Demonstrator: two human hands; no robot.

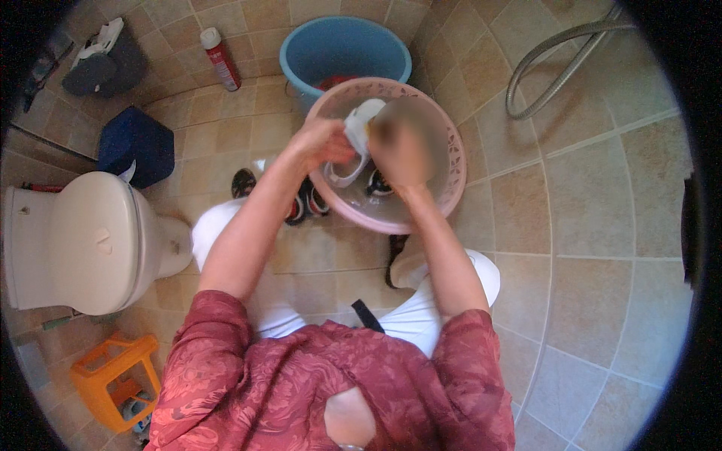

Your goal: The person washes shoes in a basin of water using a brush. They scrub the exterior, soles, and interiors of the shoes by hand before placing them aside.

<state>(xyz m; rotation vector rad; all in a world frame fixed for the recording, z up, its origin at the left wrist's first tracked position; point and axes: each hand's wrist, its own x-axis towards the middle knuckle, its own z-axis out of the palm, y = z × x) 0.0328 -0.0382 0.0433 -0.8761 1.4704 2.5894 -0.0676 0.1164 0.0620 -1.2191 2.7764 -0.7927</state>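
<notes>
You are leaning over a pink basin of water on a tiled bathroom floor, both forearms reaching forward. A white item, apparently soft, with a looped strap-like part, is lying between your hands, over the basin's left half. Your left hand is curving its fingers toward the item's left edge; motion is smearing them, so whether they are gripping cannot be told. Your right hand is overlapping the item's right side, but blur is hiding its fingers, so its hold cannot be told either. A dark object is showing low in the basin, and a blue bucket is standing just behind. You are probably washing the white item by hand; the next move seems to be calling for a secure hold over the water while the other hand is working its surface.
</notes>
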